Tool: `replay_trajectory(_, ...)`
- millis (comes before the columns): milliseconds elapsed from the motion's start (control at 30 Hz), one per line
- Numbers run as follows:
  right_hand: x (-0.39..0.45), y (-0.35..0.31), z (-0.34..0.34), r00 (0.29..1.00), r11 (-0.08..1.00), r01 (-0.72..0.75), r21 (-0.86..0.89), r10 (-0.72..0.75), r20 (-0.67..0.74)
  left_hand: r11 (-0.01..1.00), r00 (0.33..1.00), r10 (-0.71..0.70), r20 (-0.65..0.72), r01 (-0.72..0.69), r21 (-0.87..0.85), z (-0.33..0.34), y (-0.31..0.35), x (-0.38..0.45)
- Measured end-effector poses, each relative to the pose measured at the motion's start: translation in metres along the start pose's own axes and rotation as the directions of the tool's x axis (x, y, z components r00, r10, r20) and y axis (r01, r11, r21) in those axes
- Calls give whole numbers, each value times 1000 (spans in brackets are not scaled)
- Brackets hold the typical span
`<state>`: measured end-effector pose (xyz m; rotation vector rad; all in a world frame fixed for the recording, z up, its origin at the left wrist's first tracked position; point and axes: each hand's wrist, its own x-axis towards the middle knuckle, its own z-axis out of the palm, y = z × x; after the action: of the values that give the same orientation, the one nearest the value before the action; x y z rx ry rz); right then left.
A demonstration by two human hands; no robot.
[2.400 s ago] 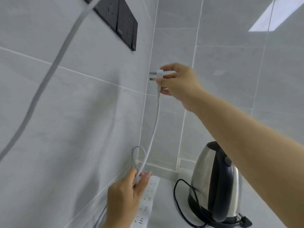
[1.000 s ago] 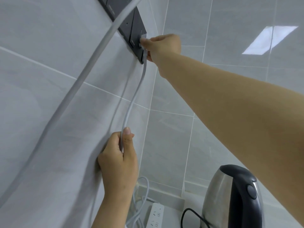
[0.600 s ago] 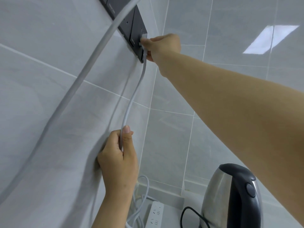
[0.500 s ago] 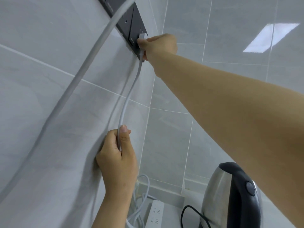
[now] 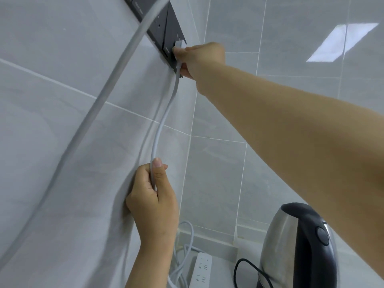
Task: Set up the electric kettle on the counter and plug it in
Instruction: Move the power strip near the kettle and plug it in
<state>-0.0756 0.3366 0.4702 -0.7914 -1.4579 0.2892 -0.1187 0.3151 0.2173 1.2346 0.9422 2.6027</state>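
Note:
My right hand [image 5: 199, 59] pinches a white plug [image 5: 179, 45] against the black wall socket panel [image 5: 166, 34] high on the tiled wall. The plug's white cable [image 5: 161, 125] hangs down to my left hand [image 5: 152, 196], which grips it against the wall. Lower down the cable loops to a white power strip [image 5: 202, 269] lying on the counter. A steel kettle with a black handle [image 5: 299, 244] stands at the lower right, its black cord [image 5: 242, 271] curling beside it.
A thick grey cable [image 5: 97, 104] runs diagonally from the socket panel down across the left wall. Grey tiled walls meet in a corner behind the power strip. My right forearm crosses above the kettle.
My right hand has lifted the plug from mid-air up to the socket panel and keeps it pressed there. My left hand slid up the cable from near the power strip.

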Motion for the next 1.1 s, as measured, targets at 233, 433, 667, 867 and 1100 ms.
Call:
replay_trajectory(233,2,-10,1,999,999,-41,-22,41,6,999,1000,13,19,-14,41,3,-1,-4)
replay_trajectory(433,1,12,-2,1000,989,-21,149,21,5,989,996,81,28,-84,119,1,-3,-4)
replay_trajectory(667,-31,43,14,995,976,-68,208,82,-61,984,994,50,92,-65,167,-5,-7,-17)
replay_trajectory(867,-77,52,6,975,925,-223,307,215,59,977,981,-14,192,-27,213,-17,-8,-42)
replay_trajectory(1100,-135,60,1,939,870,-343,356,303,163,957,977,-98,190,40,287,-26,-6,-56)
